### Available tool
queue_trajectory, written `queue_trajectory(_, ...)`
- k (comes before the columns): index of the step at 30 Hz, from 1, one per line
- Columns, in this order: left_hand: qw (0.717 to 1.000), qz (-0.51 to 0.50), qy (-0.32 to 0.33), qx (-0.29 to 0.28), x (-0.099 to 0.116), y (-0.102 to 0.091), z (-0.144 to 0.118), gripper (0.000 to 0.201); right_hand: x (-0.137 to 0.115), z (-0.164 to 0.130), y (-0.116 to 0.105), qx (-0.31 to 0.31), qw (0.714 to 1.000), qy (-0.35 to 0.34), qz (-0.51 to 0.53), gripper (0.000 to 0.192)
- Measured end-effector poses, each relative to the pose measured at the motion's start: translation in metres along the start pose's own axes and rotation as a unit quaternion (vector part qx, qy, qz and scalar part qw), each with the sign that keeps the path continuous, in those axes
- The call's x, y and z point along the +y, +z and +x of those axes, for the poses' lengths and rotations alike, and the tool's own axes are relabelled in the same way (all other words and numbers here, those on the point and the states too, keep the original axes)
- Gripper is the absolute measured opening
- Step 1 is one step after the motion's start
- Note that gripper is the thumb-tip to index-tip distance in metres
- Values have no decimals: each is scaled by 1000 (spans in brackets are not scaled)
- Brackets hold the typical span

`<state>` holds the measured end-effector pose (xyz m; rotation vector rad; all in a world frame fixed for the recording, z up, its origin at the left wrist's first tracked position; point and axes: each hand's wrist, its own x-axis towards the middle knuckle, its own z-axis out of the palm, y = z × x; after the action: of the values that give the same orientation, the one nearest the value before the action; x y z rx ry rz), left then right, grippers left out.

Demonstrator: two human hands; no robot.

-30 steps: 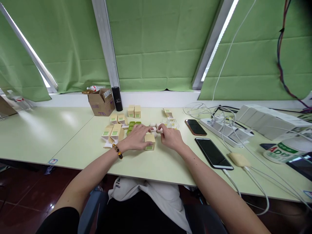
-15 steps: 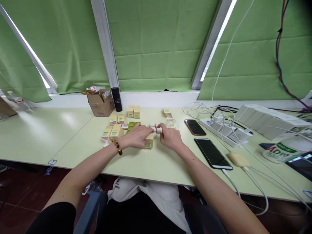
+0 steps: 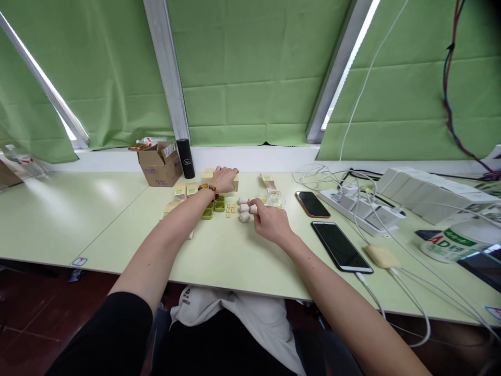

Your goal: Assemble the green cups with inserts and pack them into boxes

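Note:
My left hand (image 3: 224,179) is at the back of the table, closed around a small cream box (image 3: 236,183) beside other cream boxes (image 3: 207,174). Near the middle my right hand (image 3: 271,222) is closed, its fingertips at a small pale pink cylinder (image 3: 253,209). A few similar pale cylinders (image 3: 245,216) lie just left of it. Several tiny yellow pieces (image 3: 228,214) lie left of these. Green square trays (image 3: 207,213) are partly hidden under my left wrist. More cream boxes (image 3: 180,191) stand to the left, partly behind my forearm.
An opened cream carton (image 3: 269,183) and clear plastic packaging (image 3: 276,200) lie behind my right hand. Two phones (image 3: 342,246), a power strip (image 3: 358,211) and loose cables are on the right. A cardboard box (image 3: 160,166) and a black cylinder (image 3: 185,159) stand back left.
My left hand has moved away from me with the cream box, from the middle to the back of the table. This uncovers the tiny yellow pieces. My right hand has stayed nearly still.

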<state>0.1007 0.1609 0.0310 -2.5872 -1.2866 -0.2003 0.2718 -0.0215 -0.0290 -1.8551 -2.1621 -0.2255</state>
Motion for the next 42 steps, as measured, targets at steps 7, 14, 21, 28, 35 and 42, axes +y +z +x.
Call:
queue_trajectory(7, 999, 9, -16, -41, 3, 33, 15, 60, -4, -3, -1, -3, 1000, -9, 2, 41)
queue_trajectory(14, 1000, -3, -24, 12, 18, 23, -1, 65, -7, -3, -2, -7, 1000, -14, 6, 42)
queue_trajectory(21, 997, -34, -46, -54, 52, 15, -30, 42, -11, -5, 0, 5, 999, -35, 10, 43)
queue_trajectory(28, 992, -54, -72, -92, 55, 26, -28, 53, -13, -7, -2, -8, 999, -34, 11, 44)
queue_trajectory(35, 984, -93, -113, -106, 50, 38, -9, 66, -16, -7, -2, -11, 999, -37, 12, 44)
queue_trajectory(42, 972, -132, -162, -108, 49, 42, 13, 74, -16, -8, -2, -17, 999, -38, 12, 43)
